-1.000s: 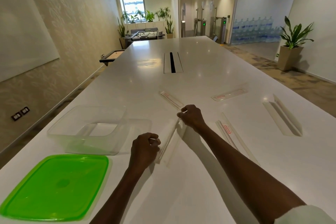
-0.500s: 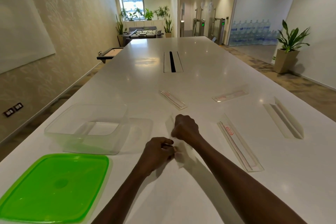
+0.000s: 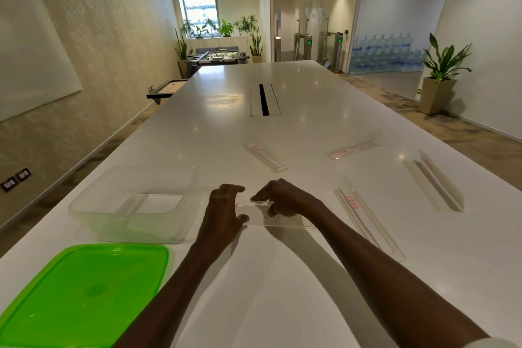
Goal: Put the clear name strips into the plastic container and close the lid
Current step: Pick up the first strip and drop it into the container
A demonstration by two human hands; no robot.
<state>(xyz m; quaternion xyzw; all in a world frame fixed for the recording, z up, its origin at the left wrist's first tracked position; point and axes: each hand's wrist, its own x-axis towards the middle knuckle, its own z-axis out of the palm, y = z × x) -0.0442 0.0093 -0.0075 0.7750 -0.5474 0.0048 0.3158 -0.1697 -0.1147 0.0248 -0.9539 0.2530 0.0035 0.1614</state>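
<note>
My left hand point(image 3: 223, 210) and my right hand point(image 3: 285, 198) both grip one clear name strip point(image 3: 288, 220), held crosswise just above the white table point(image 3: 282, 291). The clear plastic container point(image 3: 135, 203) stands open to the left of my hands, its right wall close to my left hand. Its green lid point(image 3: 84, 294) lies flat at the near left. Other clear strips lie on the table: one with a red label point(image 3: 367, 220) right of my right arm, one beyond my hands point(image 3: 267, 157), one at the far right point(image 3: 353, 147), and a folded one point(image 3: 435, 181).
A cable slot point(image 3: 265, 99) runs down the table's middle farther away. The table's left edge is close behind the container and lid. A potted plant point(image 3: 440, 76) stands on the floor to the right.
Both hands have lifted a strip off the table, turned it crosswise and carried it left toward the container. My left hand now sits close to the container's right wall.
</note>
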